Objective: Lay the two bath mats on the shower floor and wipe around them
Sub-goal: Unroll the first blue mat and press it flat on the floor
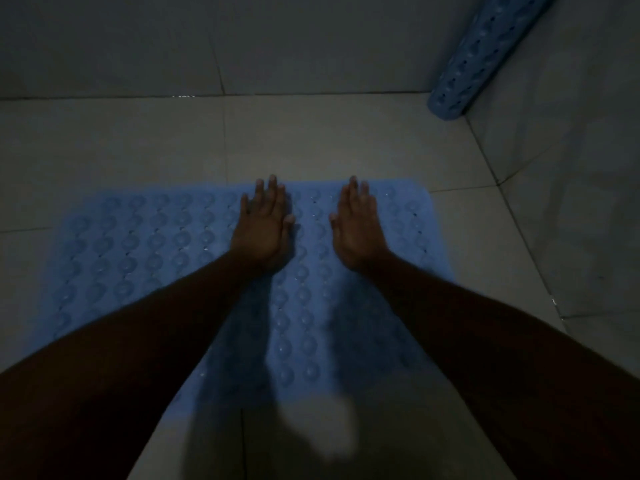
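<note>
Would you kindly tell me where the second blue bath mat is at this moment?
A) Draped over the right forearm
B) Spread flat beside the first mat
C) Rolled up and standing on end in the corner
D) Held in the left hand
C: the rolled mat stands on end at the far right, untouched, while the left hand and right hand lie flat with straight fingers on the unrolled mat.

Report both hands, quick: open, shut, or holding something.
Left hand: open, fingers straight, flat on the blue bath mat.
Right hand: open, fingers straight, flat on the same mat, holding nothing.
</note>
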